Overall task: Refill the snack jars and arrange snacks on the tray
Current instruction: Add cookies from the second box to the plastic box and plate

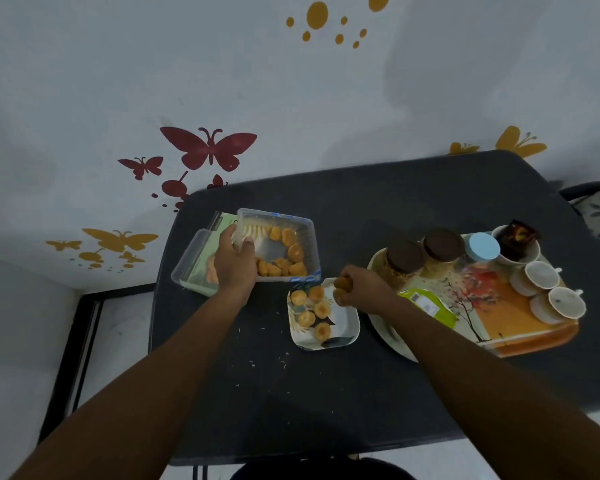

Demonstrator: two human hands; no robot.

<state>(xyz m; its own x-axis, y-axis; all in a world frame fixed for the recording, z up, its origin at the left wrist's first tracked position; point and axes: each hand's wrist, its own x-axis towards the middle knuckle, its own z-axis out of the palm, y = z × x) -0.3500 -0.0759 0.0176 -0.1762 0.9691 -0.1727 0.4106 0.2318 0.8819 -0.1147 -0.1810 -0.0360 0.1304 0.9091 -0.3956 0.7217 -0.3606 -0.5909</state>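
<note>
My left hand [235, 263] grips the near left corner of a clear plastic cookie box [302, 230] that holds several golden cookies [288, 252]. My right hand [355, 285] pinches one cookie [342, 283] over the far right corner of a small square plate [343, 332], where several cookies lie. To the right, a printed tray [520, 327] carries two brown-lidded jars [405, 257] [443, 244], a blue-lidded jar [482, 247] and a green packet [426, 304].
The box's clear lid [196, 265] lies on a green carton to the left of the box. On the tray's right side stand three white cups [541, 275] and a bowl [515, 242] with a dark wrapper. Crumbs dot the dark table [291, 403]. The wall is close behind.
</note>
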